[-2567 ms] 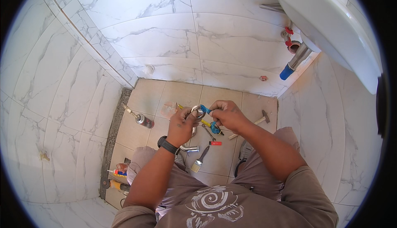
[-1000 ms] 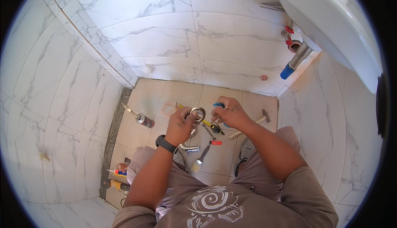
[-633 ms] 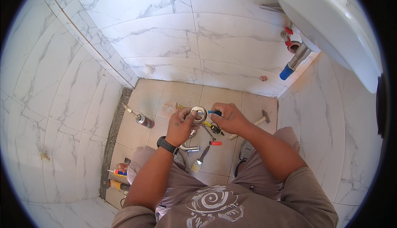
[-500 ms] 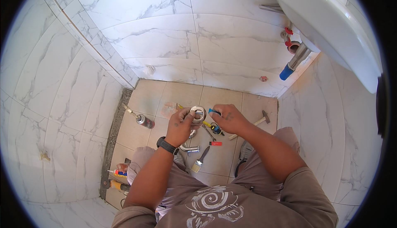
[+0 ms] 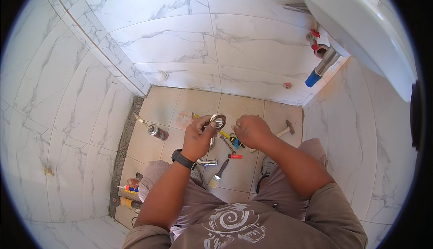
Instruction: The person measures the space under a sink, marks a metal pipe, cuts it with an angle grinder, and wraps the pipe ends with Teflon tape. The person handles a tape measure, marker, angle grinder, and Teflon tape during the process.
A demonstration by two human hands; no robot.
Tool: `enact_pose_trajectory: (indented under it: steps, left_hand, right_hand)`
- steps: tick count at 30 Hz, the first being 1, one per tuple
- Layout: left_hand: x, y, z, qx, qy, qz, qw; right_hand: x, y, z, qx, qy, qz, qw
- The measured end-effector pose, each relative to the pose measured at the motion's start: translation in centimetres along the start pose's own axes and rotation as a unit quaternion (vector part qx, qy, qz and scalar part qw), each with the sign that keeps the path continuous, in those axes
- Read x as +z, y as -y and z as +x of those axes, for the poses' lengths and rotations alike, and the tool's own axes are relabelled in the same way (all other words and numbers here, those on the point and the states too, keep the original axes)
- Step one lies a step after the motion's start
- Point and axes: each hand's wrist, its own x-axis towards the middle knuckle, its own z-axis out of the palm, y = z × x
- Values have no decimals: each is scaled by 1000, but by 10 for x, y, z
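Note:
My left hand [image 5: 196,134] is closed on a shiny chrome ring [image 5: 218,122], a flange-like piece with an open middle, tilted up off the floor. Just right of it, my right hand [image 5: 251,131] is curled with its knuckles up; whatever its fingers hold is hidden. Below the left hand lies a bent chrome pipe [image 5: 207,162], partly covered by the hand and wrist. Between and below the hands, on the floor, are a yellow and blue tape measure [image 5: 235,141], a wrench [image 5: 228,145], a red lighter [image 5: 235,156] and a paintbrush [image 5: 219,175].
A torch canister [image 5: 158,132] stands at the left, and a hammer [image 5: 287,128] lies at the right. Several tools, including a yellow-handled one [image 5: 130,203], lie beside my left leg. A white basin [image 5: 361,23] overhangs the upper right, its drain pipe [image 5: 326,62] ending in blue wrap.
The chrome ring has tilted more edge-on in my left hand. My right hand has turned and shifted slightly right; the blue item at its fingertips is now out of sight.

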Motion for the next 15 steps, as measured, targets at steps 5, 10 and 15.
enact_pose_trajectory:
  steps: [5, 10, 15]
  left_hand:
    - [1, 2, 2, 38, -3, 25, 999]
    - [2, 1, 0, 20, -4, 26, 999]
    - [1, 0, 0, 52, 6, 37, 998]
  right_hand:
    - [-2, -3, -1, -19, -6, -51, 999]
    - [2, -8, -4, -51, -39, 53, 997]
    - [1, -9, 3, -30, 19, 85, 996]
